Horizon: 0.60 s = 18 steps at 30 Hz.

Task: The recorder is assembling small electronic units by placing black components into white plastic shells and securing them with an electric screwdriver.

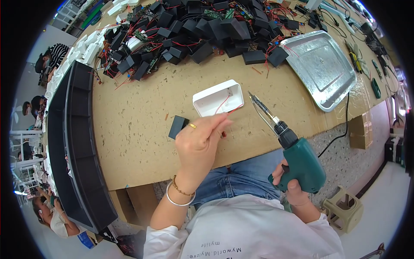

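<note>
My left hand (198, 139) is closed in a pinch at the near edge of an open white plastic housing (212, 90). Its fingertips grip a thin red wire (222, 105) that runs out of the housing. A small red bit (224, 134) shows below these fingers, too small to name. Beside the hand, to its left, lies a black rectangular box (177, 127), partly covered by it. My right hand (295, 192) is wrapped round the handle of a green soldering gun (304, 165). The gun's metal tip points up and left, just right of the housing and apart from it.
A heap of black boxes (202, 30) with red wires and circuit boards fills the far side. White housings (88, 51) pile at far left, beside a long black tray (79, 142). A metal tray (321, 64) and pliers (356, 62) lie right; the gun's cord (340, 136) trails there.
</note>
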Tool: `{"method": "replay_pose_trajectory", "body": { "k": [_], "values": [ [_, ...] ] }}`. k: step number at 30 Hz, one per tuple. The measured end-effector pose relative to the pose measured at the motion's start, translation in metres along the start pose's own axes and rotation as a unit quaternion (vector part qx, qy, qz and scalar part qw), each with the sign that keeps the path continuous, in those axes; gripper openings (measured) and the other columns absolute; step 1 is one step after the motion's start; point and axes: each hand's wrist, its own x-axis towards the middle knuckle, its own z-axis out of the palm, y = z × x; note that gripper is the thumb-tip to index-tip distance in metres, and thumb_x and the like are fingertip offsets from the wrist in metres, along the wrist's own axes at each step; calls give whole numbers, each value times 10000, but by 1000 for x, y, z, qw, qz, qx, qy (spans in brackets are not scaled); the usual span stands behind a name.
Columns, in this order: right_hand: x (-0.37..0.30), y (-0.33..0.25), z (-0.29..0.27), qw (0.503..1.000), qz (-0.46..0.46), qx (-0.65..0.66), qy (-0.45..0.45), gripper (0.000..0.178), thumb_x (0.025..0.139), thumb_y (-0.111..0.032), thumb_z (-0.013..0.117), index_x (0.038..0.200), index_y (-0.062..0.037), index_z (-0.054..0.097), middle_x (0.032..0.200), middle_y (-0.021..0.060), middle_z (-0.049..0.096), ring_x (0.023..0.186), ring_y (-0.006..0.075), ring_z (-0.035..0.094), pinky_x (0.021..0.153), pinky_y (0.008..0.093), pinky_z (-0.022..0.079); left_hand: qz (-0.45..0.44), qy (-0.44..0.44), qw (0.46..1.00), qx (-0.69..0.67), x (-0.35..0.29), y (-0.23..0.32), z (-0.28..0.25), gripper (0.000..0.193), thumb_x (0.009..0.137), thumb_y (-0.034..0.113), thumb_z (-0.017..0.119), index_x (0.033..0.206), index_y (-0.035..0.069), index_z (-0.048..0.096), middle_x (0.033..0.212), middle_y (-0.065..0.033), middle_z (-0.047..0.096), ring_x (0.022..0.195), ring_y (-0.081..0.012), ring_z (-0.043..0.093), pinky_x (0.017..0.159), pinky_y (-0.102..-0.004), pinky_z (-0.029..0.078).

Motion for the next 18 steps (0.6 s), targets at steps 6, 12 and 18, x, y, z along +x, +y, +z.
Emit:
{"method": "replay_pose_trajectory", "body": {
  "k": [6, 12, 18],
  "values": [
    [0, 0, -1, 1000, -6, 3, 1, 628, 821, -415, 649, 1204, 35, 435, 904, 106, 571, 689, 118, 548, 635, 256, 465, 116, 29, 960, 253, 14, 1, -3, 106, 756, 91, 696, 833, 37, 647, 815, -83, 627, 773, -240, 593, 676, -331, 456],
    [0, -1, 1, 1000, -8, 3, -8, 620, 826, -406, 647, 1205, 36, 433, 913, 106, 571, 695, 117, 550, 644, 255, 463, 127, 52, 964, 229, 28, -17, 7, 105, 785, 60, 647, 750, 15, 559, 1126, -160, 529, 957, -293, 506, 782, -357, 423],
    [0, 0, 0, 1000, -3, 1, -14, 622, 827, -409, 644, 1208, 35, 432, 921, 102, 569, 695, 115, 547, 648, 255, 462, 119, 52, 960, 248, 27, -20, 14, 116, 733, 57, 649, 753, 32, 538, 1083, -117, 530, 990, -298, 477, 835, -413, 359]
  ]
}}
